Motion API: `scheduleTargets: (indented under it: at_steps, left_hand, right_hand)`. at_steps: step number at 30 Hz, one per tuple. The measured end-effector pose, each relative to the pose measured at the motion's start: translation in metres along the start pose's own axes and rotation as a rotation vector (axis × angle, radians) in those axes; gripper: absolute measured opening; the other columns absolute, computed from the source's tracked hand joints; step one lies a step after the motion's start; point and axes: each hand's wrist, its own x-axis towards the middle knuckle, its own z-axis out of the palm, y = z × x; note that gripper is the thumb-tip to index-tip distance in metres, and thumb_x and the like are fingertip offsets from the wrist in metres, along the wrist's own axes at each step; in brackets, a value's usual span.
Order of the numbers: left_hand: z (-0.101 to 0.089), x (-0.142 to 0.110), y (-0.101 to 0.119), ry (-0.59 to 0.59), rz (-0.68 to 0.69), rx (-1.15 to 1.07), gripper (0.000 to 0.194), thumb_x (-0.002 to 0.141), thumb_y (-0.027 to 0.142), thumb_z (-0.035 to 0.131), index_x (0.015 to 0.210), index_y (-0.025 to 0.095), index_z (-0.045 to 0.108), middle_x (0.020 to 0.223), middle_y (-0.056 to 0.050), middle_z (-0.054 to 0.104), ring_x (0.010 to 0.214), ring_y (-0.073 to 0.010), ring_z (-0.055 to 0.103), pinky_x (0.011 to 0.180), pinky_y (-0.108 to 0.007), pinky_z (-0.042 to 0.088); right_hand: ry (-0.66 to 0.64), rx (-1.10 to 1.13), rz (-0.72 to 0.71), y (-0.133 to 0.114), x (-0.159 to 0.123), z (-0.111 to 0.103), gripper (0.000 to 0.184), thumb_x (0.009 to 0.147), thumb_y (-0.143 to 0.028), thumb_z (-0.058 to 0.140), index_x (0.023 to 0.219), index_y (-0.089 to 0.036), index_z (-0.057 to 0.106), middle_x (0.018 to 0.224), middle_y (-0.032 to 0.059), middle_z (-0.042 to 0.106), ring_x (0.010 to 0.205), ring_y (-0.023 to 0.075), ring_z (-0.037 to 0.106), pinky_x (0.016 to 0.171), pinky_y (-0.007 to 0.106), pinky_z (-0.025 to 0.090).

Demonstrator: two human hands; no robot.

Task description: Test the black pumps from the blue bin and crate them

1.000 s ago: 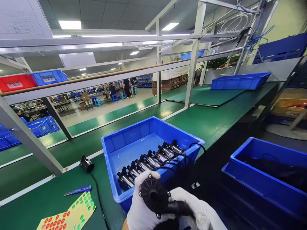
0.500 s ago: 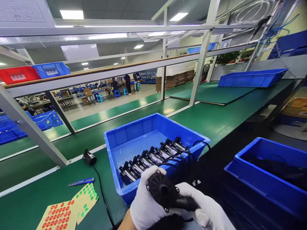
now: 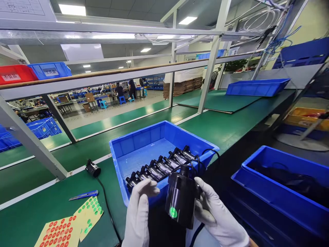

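Observation:
My gloved right hand (image 3: 216, 212) grips a black cylindrical pump (image 3: 180, 199) from its right side. A round green sticker (image 3: 173, 212) shows low on its body, and its threaded outlet points up. Just left of it, my gloved left hand (image 3: 140, 209) is held apart from the pump, fingers curved and thumb separate, with nothing in it. Beyond both hands a blue bin (image 3: 140, 140) holds a row of similar black pumps (image 3: 155, 169), their cables hanging over the near right rim. The held pump's cable runs down beside my right wrist.
On the green bench at left lie another corded pump (image 3: 93, 168), a blue utility knife (image 3: 83, 195), a green sticker sheet (image 3: 89, 214) and a red sticker sheet (image 3: 58, 233). A second blue bin (image 3: 280, 185) with dark contents stands at right. Metal frame posts (image 3: 31, 137) rise from the bench.
The pump has been turned from its round end face to its side, showing the green sticker. My left hand has let go of it and moved left; my right hand still holds it.

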Motion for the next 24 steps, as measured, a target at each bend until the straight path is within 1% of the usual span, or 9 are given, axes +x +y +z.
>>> scheduleTargets:
  at_steps: [3,5,8,12,15,16,18,20,24]
  left_hand:
    - [0.013,-0.015,0.003,0.060,-0.023,0.077,0.036,0.090,0.048,0.064,0.117,0.027,0.072,0.125,-0.009,0.070,0.119,-0.0295,0.061,0.112,-0.040,0.039]
    - [0.026,-0.020,0.002,0.039,-0.047,0.038,0.056,0.077,0.041,0.080,0.129,0.026,0.066,0.134,-0.010,0.065,0.129,-0.0334,0.054,0.115,-0.040,0.034]
    - [0.038,-0.015,0.000,-0.071,-0.222,-0.170,0.083,0.056,0.031,0.094,0.131,0.026,0.060,0.121,-0.009,0.070,0.113,-0.0330,0.062,0.100,-0.039,0.047]
    - [0.042,0.001,-0.010,-0.300,-0.470,-0.691,0.060,0.065,0.067,0.080,0.096,0.016,0.071,0.085,-0.005,0.069,0.069,-0.0169,0.061,0.068,-0.029,0.049]
    - [0.048,0.007,-0.019,-0.379,-0.572,-0.968,0.077,0.072,0.081,0.062,0.100,0.010,0.073,0.071,-0.002,0.062,0.053,-0.0084,0.051,0.058,-0.023,0.044]
    - [0.050,0.007,-0.022,-0.396,-0.601,-1.014,0.079,0.072,0.081,0.061,0.101,0.009,0.073,0.068,-0.001,0.060,0.053,-0.0081,0.050,0.058,-0.023,0.044]
    - [0.054,0.006,-0.022,-0.397,-0.567,-0.893,0.082,0.073,0.085,0.055,0.096,0.008,0.076,0.064,-0.002,0.059,0.059,-0.0128,0.057,0.064,-0.027,0.050]
    - [0.053,0.005,-0.014,-0.348,-0.404,-0.569,0.083,0.074,0.087,0.048,0.090,0.012,0.078,0.069,-0.008,0.066,0.078,-0.0226,0.067,0.077,-0.035,0.055]
    - [0.038,0.011,0.026,-0.263,-0.150,-0.172,0.064,0.067,0.067,0.077,0.108,0.018,0.077,0.104,-0.010,0.076,0.132,-0.0340,0.053,0.110,-0.046,0.041]
  right_hand:
    - [0.097,-0.052,0.051,-0.010,-0.003,0.014,0.065,0.073,-0.079,0.065,0.057,-0.017,0.053,0.044,-0.0051,0.045,0.036,0.0017,0.026,0.037,0.012,0.021]
    - [0.108,-0.161,-0.004,-0.014,-0.011,0.023,0.063,0.075,-0.077,0.066,0.058,-0.017,0.053,0.054,-0.0024,0.052,0.044,0.0052,0.040,0.043,0.015,0.036]
    - [-0.061,-0.364,-0.153,-0.022,-0.026,0.032,0.066,0.079,-0.080,0.058,0.058,-0.018,0.053,0.059,0.0003,0.054,0.056,0.0110,0.051,0.056,0.022,0.050]
    - [-0.282,-0.543,-0.367,-0.043,-0.039,0.030,0.062,0.083,-0.079,0.053,0.071,-0.019,0.067,0.069,0.0058,0.066,0.064,0.0182,0.062,0.061,0.028,0.055]
    - [-0.084,-0.764,-0.398,-0.053,-0.038,0.023,0.050,0.078,-0.066,0.069,0.106,-0.025,0.070,0.085,0.0062,0.074,0.068,0.0222,0.069,0.061,0.031,0.059]
    - [-0.019,-0.889,-0.408,-0.052,-0.037,0.021,0.060,0.072,-0.060,0.076,0.121,-0.027,0.066,0.087,0.0056,0.075,0.068,0.0233,0.071,0.060,0.032,0.060]
    - [0.019,-1.161,-0.465,-0.046,-0.034,0.021,0.099,0.057,-0.046,0.087,0.146,-0.028,0.046,0.094,0.0063,0.077,0.065,0.0252,0.073,0.057,0.032,0.061]
    - [-0.015,-1.371,-0.643,-0.041,-0.035,0.027,0.117,0.054,-0.036,0.086,0.155,-0.025,0.029,0.113,0.0139,0.074,0.067,0.0279,0.076,0.056,0.035,0.063]
    - [0.003,-1.391,-1.111,-0.082,-0.048,0.066,0.085,0.068,-0.035,0.073,0.143,-0.016,0.041,0.131,0.0204,0.063,0.091,0.0300,0.076,0.071,0.038,0.064]
